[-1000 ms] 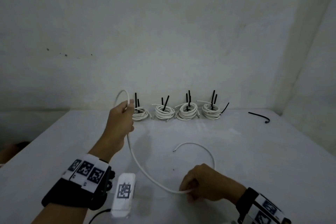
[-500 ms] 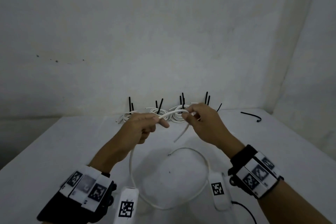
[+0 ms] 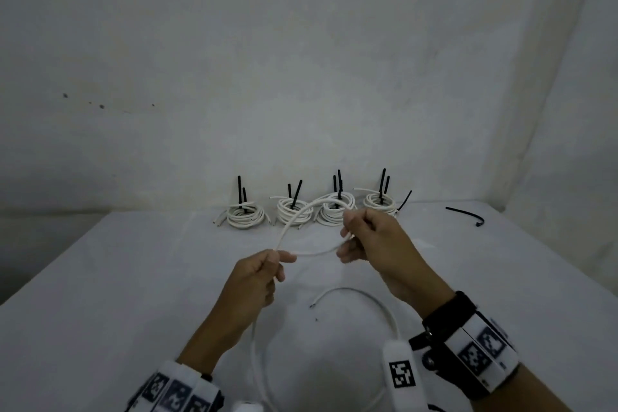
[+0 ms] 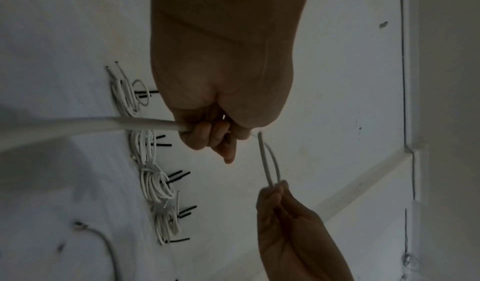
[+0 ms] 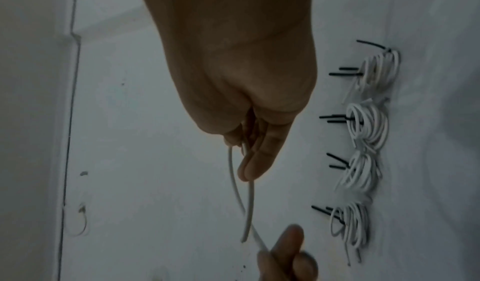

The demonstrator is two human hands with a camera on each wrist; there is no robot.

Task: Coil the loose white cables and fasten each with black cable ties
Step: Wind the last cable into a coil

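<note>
A loose white cable [image 3: 294,224] forms one raised loop between my hands above the white table [image 3: 100,294]. My left hand [image 3: 264,264] pinches the loop's left side [image 4: 267,162], and the cable's tail [image 3: 368,298] runs down from it in a wide curve on the table. My right hand [image 3: 364,234] grips the loop's right side [image 5: 239,182]. Several coiled white cables [image 3: 334,211], each bound with upright black ties [image 3: 240,191], sit in a row at the back wall. A spare black tie [image 3: 465,214] lies at the back right.
The table meets a white wall [image 3: 301,77] behind the row of coils, and another wall stands on the right. The table's left edge [image 3: 50,261] falls away into shadow. The cable's bare end [image 3: 312,305] lies near the middle of the table.
My hands have drawn apart from where they met near the coils. The left hand dropped lower and nearer to me, and a raised loop now spans between them.
</note>
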